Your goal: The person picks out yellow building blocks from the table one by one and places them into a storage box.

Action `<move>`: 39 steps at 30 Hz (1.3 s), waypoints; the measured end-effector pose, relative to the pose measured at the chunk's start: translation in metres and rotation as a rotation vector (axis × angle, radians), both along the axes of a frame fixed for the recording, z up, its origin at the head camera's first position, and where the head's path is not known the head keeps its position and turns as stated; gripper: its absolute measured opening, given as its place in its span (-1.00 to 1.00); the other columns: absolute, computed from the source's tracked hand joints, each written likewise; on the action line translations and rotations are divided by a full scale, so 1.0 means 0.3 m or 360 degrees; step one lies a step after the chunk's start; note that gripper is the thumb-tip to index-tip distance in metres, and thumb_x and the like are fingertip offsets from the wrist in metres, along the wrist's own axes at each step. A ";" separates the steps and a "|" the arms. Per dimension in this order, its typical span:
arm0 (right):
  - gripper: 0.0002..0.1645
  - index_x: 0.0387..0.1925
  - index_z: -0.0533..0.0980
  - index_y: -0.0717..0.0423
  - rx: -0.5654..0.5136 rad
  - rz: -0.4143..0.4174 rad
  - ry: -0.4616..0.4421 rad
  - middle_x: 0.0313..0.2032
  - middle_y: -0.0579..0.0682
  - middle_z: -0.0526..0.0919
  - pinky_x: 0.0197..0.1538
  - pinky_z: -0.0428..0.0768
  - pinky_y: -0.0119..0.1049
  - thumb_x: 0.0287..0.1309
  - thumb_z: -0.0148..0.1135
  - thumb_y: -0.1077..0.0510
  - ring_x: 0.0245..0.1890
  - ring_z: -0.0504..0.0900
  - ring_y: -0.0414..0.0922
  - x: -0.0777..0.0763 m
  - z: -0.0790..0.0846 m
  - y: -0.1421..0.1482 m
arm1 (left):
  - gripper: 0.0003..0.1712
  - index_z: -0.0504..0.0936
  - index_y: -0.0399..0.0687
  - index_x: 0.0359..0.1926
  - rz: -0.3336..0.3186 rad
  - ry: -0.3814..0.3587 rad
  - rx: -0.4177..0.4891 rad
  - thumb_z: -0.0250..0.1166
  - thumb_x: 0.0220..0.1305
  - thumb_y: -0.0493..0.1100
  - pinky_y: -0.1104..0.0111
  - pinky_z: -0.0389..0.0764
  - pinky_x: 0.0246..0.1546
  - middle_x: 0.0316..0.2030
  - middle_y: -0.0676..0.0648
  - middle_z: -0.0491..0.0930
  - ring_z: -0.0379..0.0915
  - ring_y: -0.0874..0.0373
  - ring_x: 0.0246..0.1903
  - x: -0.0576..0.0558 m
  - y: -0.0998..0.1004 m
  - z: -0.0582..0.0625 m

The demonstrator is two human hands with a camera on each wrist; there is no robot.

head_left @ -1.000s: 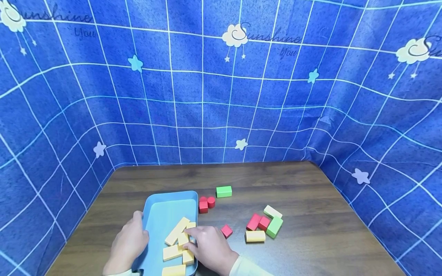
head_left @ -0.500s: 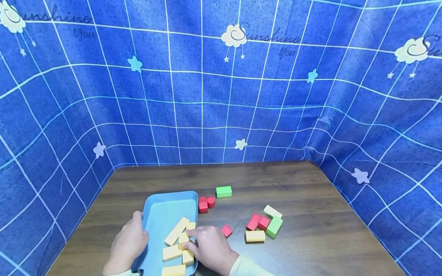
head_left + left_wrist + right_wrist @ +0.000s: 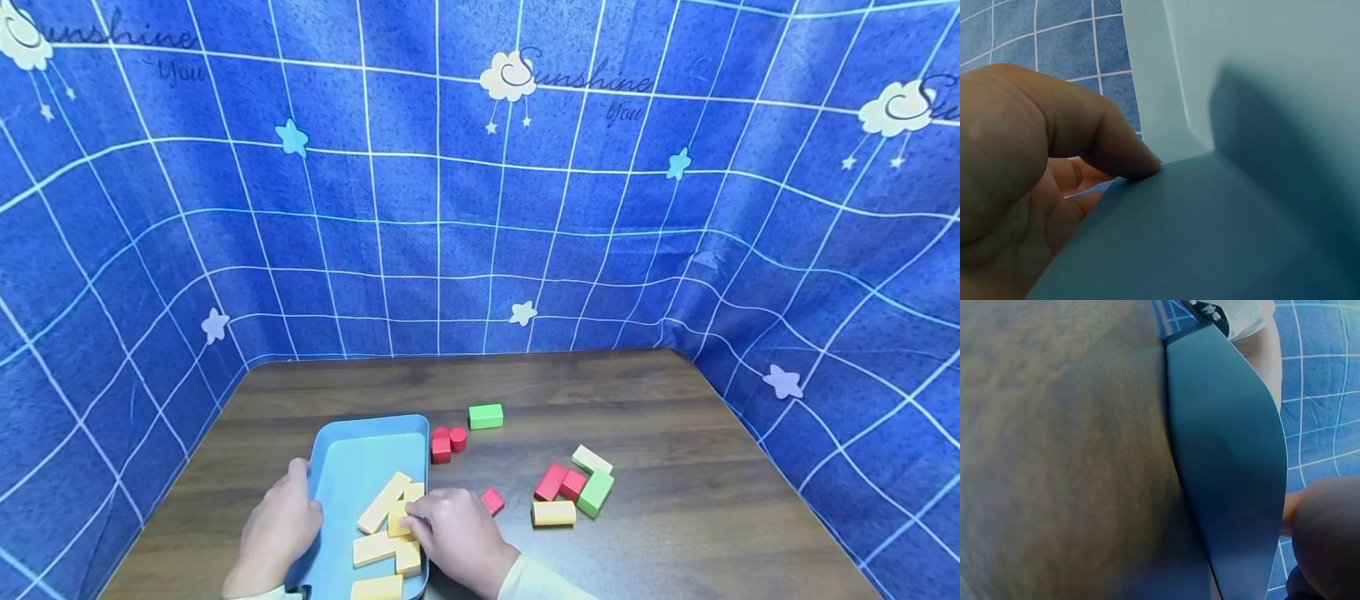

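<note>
My left hand point(image 3: 281, 521) grips the left side of a blue tray point(image 3: 341, 450). In the left wrist view its thumb point(image 3: 1116, 144) presses the tray's rim, with fingers behind the wall. Over the tray's right wall reaches my right hand point(image 3: 461, 533). Its thumb and forefinger pinch a yellow block point(image 3: 397, 521) among several other yellow blocks in the tray, such as a long block point(image 3: 384, 502) and a half-round block point(image 3: 377, 589). The right wrist view shows mostly the tray's outer wall point(image 3: 1229, 444); the fingertips are hidden there.
Right of the tray lie red blocks point(image 3: 441, 451), a green block point(image 3: 486, 417) and a lone red block point(image 3: 492, 501). Farther right, a yellow half-round block point(image 3: 554, 513) sits beside more red, green and pale blocks. A blue patterned curtain point(image 3: 480, 208) surrounds the wooden table point(image 3: 675, 542).
My right thumb and forefinger have drawn closer together at the yellow block, which has shifted very slightly. The left hand and the tray have stayed in place.
</note>
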State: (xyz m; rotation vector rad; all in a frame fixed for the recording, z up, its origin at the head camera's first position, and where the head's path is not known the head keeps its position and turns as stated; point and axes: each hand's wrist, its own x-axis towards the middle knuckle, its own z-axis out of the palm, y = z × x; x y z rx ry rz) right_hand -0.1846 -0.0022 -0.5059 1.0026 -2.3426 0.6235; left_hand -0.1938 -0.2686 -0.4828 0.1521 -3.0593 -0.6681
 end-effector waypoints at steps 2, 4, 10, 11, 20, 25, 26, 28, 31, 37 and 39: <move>-0.80 -0.27 0.69 -0.09 -0.0009 0.0006 -0.0015 -0.37 -0.27 0.69 -0.30 0.61 -0.52 0.15 0.29 -0.06 -0.31 0.50 -0.53 -0.001 -0.001 0.001 | -0.34 0.11 -0.39 0.25 0.0002 -0.0013 -0.0001 0.12 0.18 -0.25 -0.27 0.47 -0.23 0.08 -0.50 0.36 0.34 -0.42 -0.05 0.000 0.001 0.003; -0.79 -0.26 0.69 -0.09 -0.0020 0.0003 -0.0038 -0.36 -0.26 0.69 -0.30 0.61 -0.52 0.15 0.28 -0.07 -0.30 0.49 -0.53 -0.002 -0.001 0.001 | -0.34 0.11 -0.38 0.25 0.0004 -0.0016 -0.0002 0.12 0.18 -0.25 -0.27 0.47 -0.22 0.08 -0.50 0.36 0.34 -0.42 -0.05 0.001 0.002 0.006; -0.79 -0.26 0.70 -0.10 -0.0056 -0.0016 -0.0090 -0.37 -0.25 0.70 -0.30 0.61 -0.52 0.16 0.28 -0.06 -0.30 0.49 -0.53 -0.001 0.002 0.003 | -0.35 0.11 -0.39 0.24 -0.0002 -0.0004 0.0005 0.11 0.17 -0.25 -0.27 0.47 -0.21 0.08 -0.50 0.35 0.33 -0.42 -0.04 0.004 0.005 0.011; -0.80 -0.26 0.70 -0.10 -0.0061 -0.0019 -0.0091 -0.37 -0.25 0.70 -0.30 0.61 -0.52 0.15 0.28 -0.05 -0.31 0.49 -0.54 -0.001 0.002 0.003 | -0.35 0.12 -0.39 0.24 -0.0004 0.0002 0.0004 0.11 0.17 -0.25 -0.27 0.47 -0.21 0.08 -0.50 0.35 0.33 -0.42 -0.04 0.004 0.005 0.011; -0.91 -0.48 0.65 -0.19 -0.0079 -0.0012 -0.0094 -0.50 -0.38 0.61 -0.36 0.57 -0.56 0.10 0.30 0.08 -0.39 0.43 -0.61 -0.005 -0.006 -0.001 | -0.35 0.13 -0.39 0.24 -0.0022 0.0055 -0.0009 0.12 0.16 -0.25 -0.25 0.48 -0.24 0.07 -0.51 0.36 0.35 -0.42 -0.06 0.004 0.001 0.005; -0.90 -0.49 0.65 -0.19 -0.0073 -0.0014 -0.0098 -0.49 -0.38 0.61 -0.35 0.57 -0.56 0.10 0.30 0.08 -0.38 0.43 -0.60 -0.004 -0.010 -0.002 | -0.35 0.13 -0.38 0.24 -0.0019 0.0055 -0.0008 0.11 0.16 -0.25 -0.24 0.48 -0.24 0.07 -0.51 0.37 0.36 -0.42 -0.07 0.005 0.001 0.006; -0.90 -0.49 0.65 -0.19 -0.0072 -0.0015 -0.0102 -0.49 -0.38 0.61 -0.35 0.58 -0.56 0.10 0.30 0.08 -0.37 0.43 -0.61 -0.004 -0.010 -0.002 | -0.35 0.13 -0.38 0.24 -0.0020 0.0055 -0.0007 0.11 0.16 -0.25 -0.25 0.48 -0.24 0.07 -0.51 0.36 0.35 -0.42 -0.06 0.004 0.000 0.006; -0.90 -0.49 0.65 -0.19 -0.0071 -0.0014 -0.0109 -0.49 -0.39 0.61 -0.34 0.58 -0.56 0.10 0.30 0.08 -0.37 0.43 -0.61 -0.004 -0.010 -0.002 | -0.35 0.13 -0.37 0.24 -0.0021 0.0059 -0.0009 0.11 0.16 -0.24 -0.25 0.48 -0.24 0.07 -0.51 0.36 0.35 -0.42 -0.06 0.006 0.001 0.006; -0.90 -0.50 0.64 -0.19 -0.0074 -0.0014 -0.0118 -0.49 -0.38 0.61 -0.34 0.58 -0.56 0.10 0.30 0.08 -0.37 0.43 -0.61 -0.003 -0.011 -0.002 | -0.35 0.13 -0.37 0.24 -0.0025 0.0060 -0.0008 0.12 0.16 -0.24 -0.25 0.48 -0.25 0.07 -0.51 0.36 0.35 -0.43 -0.07 0.007 0.000 0.005; -0.89 -0.50 0.64 -0.19 -0.0080 -0.0017 -0.0132 -0.48 -0.39 0.62 -0.33 0.58 -0.55 0.10 0.30 0.08 -0.36 0.43 -0.61 -0.001 -0.009 -0.002 | -0.35 0.14 -0.37 0.24 -0.0027 0.0075 -0.0006 0.12 0.16 -0.25 -0.24 0.48 -0.26 0.07 -0.50 0.37 0.37 -0.42 -0.08 0.007 -0.002 0.002; -0.89 -0.51 0.64 -0.20 -0.0077 -0.0024 -0.0134 -0.48 -0.39 0.62 -0.34 0.58 -0.55 0.10 0.30 0.08 -0.36 0.42 -0.61 -0.001 -0.008 -0.002 | -0.35 0.13 -0.37 0.24 -0.0028 0.0077 -0.0004 0.12 0.16 -0.24 -0.25 0.48 -0.26 0.07 -0.50 0.37 0.36 -0.42 -0.08 0.006 -0.002 0.002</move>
